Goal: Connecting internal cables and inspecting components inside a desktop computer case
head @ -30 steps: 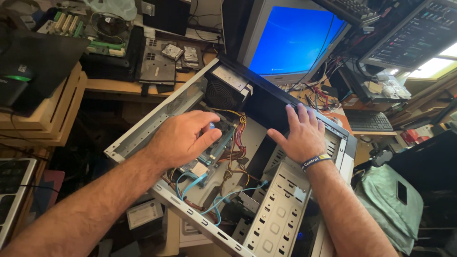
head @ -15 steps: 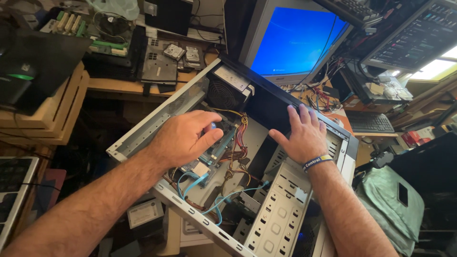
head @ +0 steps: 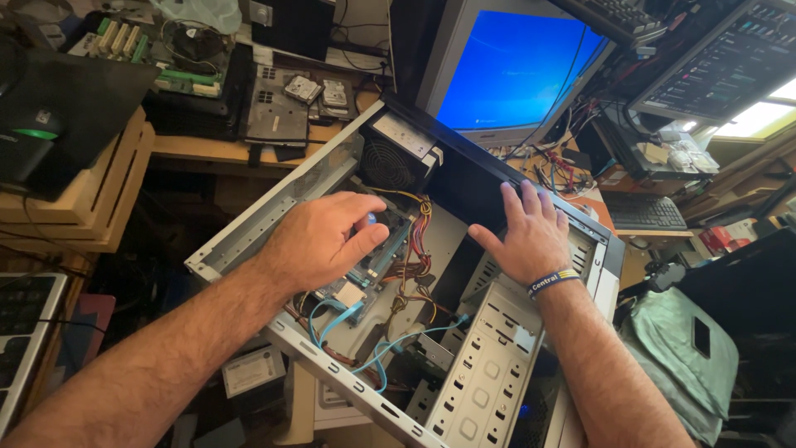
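An open grey computer case (head: 249,232) lies tilted before me, its inside showing. My left hand (head: 319,241) reaches down into it, fingers bent over the green circuit board (head: 373,270) among red, yellow and light-blue cables (head: 414,249); what the fingertips touch is hidden. My right hand (head: 522,236), with a dark wristband, rests flat with fingers spread on the case's black upper side panel (head: 464,178). The power supply with its fan grille (head: 390,153) sits at the far end of the case. The drive cage (head: 489,373) is near my right forearm.
A monitor with a blue screen (head: 514,70) stands behind the case. Wooden crates (head: 91,191) sit at left, circuit boards and hard drives (head: 319,91) on the shelf behind, keyboards (head: 643,211) and cables at right, and a green bag (head: 680,357) at lower right.
My left hand has shifted slightly inside the case. My right hand stays flat on the side panel. The view has drifted a little.
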